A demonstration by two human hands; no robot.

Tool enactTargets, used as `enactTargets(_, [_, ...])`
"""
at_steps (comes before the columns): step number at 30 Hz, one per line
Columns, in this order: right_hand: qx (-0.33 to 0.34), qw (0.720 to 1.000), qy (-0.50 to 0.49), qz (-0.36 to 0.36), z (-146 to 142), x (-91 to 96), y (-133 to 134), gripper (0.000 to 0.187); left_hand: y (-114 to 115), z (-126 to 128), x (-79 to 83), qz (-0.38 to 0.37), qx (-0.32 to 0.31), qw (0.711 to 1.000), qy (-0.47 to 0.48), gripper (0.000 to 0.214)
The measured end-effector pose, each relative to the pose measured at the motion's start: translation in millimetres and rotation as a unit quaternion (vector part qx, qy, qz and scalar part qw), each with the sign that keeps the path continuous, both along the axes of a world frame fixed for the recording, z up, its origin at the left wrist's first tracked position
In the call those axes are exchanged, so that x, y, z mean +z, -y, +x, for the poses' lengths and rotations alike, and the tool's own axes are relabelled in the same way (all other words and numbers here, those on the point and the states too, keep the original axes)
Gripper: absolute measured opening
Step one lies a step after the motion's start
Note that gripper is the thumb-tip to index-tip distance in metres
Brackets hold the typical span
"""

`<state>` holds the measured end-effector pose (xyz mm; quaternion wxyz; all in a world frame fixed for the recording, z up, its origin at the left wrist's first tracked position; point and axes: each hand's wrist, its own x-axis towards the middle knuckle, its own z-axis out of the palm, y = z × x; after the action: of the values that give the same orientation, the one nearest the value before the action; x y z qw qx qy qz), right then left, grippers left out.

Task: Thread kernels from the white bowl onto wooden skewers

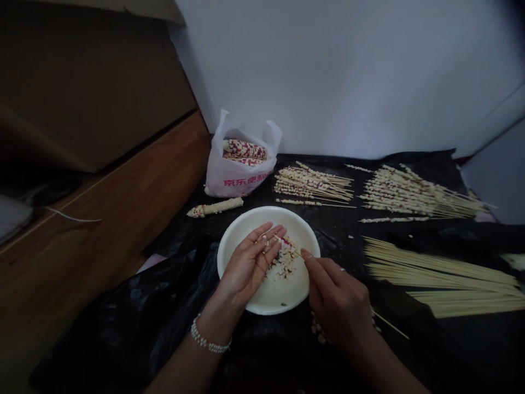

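A white bowl [246, 230] sits on black plastic sheeting and holds a small heap of pale and purple corn kernels [284, 261]. My left hand [250, 262] reaches into the bowl, fingertips pinched on a kernel. My right hand [336, 298] grips a thin bamboo skewer [389, 324]. Its tip points toward the kernels beside my left fingers, and its tail sticks out to the right behind the hand. A few threaded kernels show under my right palm.
A white plastic bag [240, 169] with corn cobs stands behind the bowl, and a stripped cob [215, 208] lies beside it. Two piles of kernel-loaded skewers [314, 185] lie at the back. Bare skewers [447, 276] lie at the right. Wooden floor [82, 246] is at left.
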<state>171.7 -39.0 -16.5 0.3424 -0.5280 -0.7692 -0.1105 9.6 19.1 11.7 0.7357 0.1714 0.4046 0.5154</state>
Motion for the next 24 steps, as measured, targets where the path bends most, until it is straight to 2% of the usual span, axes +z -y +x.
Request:
enactTargets(6, [0.001, 1.000, 0.008, -0.004, 0.4, -0.5, 0.5, 0.031, 0.1, -0.2, -2.4, 0.015, -0.003, 1.000, -0.016, 0.018])
enactTargets(13, [-0.003, 1.000, 0.029, 0.005, 0.0, -1.6, 0.4, 0.031, -0.9, -0.5, -4.5, 0.018, 0.014, 0.999, -0.031, 0.022])
enactTargets(24, [-0.019, 0.999, 0.046, -0.021, -0.2, -2.9, 0.6, 0.032, 0.9, 0.3, -3.2, 0.022, 0.006, 0.999, -0.030, 0.017])
